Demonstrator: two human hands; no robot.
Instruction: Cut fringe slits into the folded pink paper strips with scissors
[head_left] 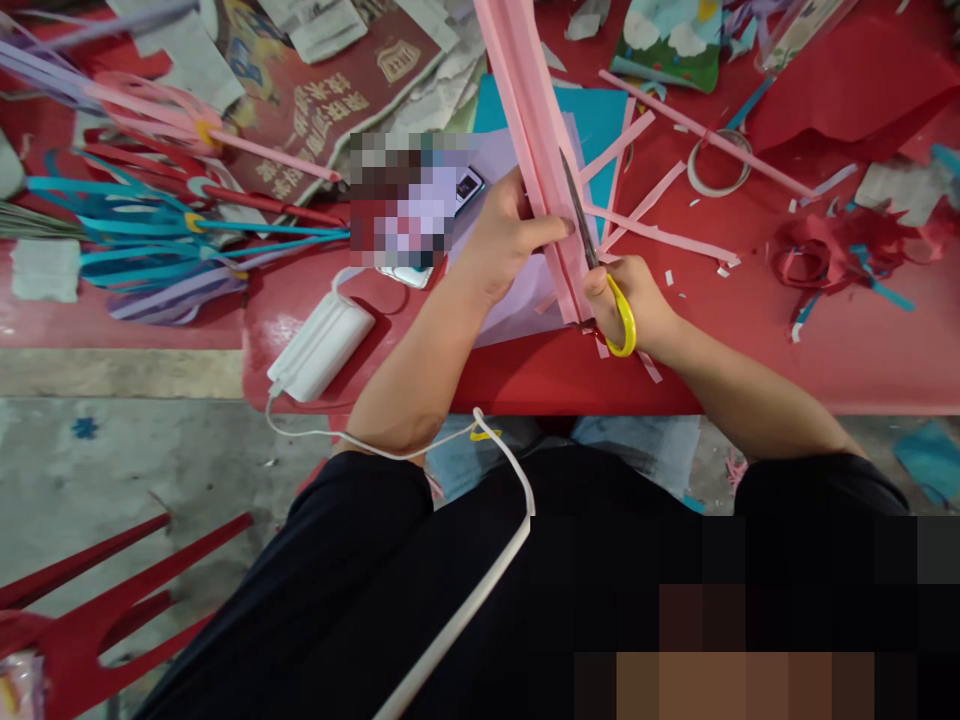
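Observation:
My left hand (517, 235) is closed around a long folded strip of pink paper (529, 120), its thumb lying across the front. The strip stands out away from me, over the table. In my right hand (637, 300) is a pair of scissors (621, 318) with yellow handles. The blades point away from me and lie along the strip's right edge, where a narrow sliver of pink parts from it. Beneath both hands are a sheet of purple paper (517, 300) and a teal sheet (600, 115). Thin pink strips (660, 235) lie just right of the scissors.
A white power bank (322, 345) with a cable sits left of my forearm, near a phone (469, 190). Blue paper-strip crafts (135, 225) lie at the left beside newspaper (322, 110). To the right are a tape roll (718, 165) and red paper scraps (817, 250). A white cable (517, 470) crosses my lap.

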